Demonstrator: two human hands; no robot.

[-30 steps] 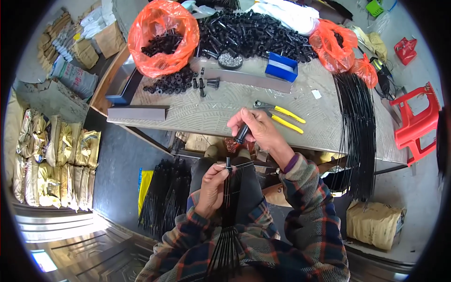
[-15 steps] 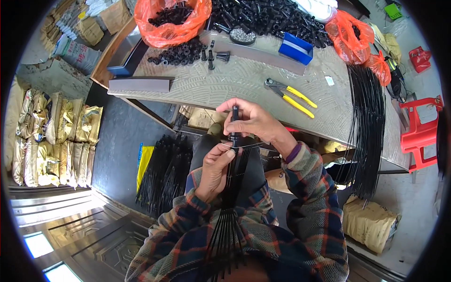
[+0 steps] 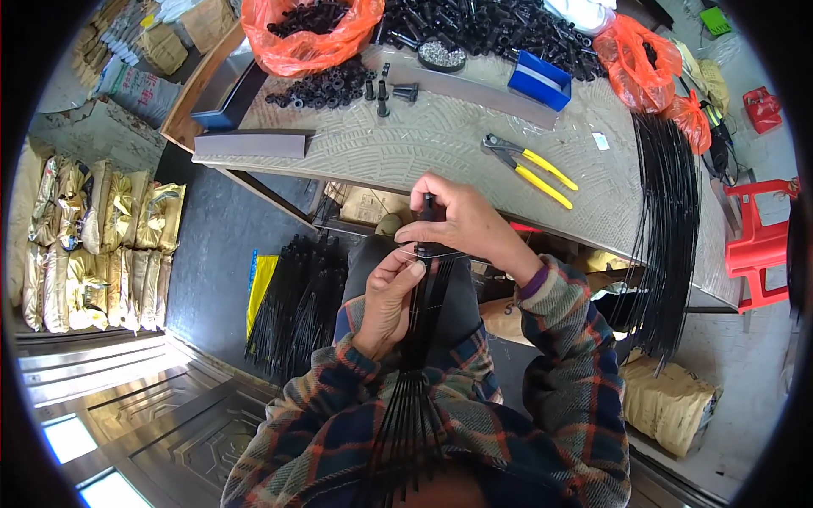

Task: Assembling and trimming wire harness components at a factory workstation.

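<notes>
Above the person's dark-trousered lap [image 3: 457, 309], just short of the grey patterned table [image 3: 364, 161], the left hand [image 3: 388, 296] has thumb and fingertips pinching the neck of a long bundle of thin black rods [image 3: 423, 326]. The right hand [image 3: 466, 218] has its thumb and curled forefinger closed around a black tubular plastic fitting [image 3: 428, 203], upright at the head of the bundle; its middle is hidden by those fingers, and how far the rods go into it cannot be told. Thin pale strands [image 3: 453, 255] cross near the left fingertips, too fine to follow. Lower down, the rods fan over the plaid jacket [image 3: 483, 432] and fade into shadow.

On the table lie yellow-handled metal pliers [image 3: 542, 186]. Behind, the heap of black fittings [image 3: 474, 30] and the translucent orange plastic bag [image 3: 305, 61] are cut off by the upper edge, while the red plastic stool [image 3: 758, 244] runs into the dark lens rim
</notes>
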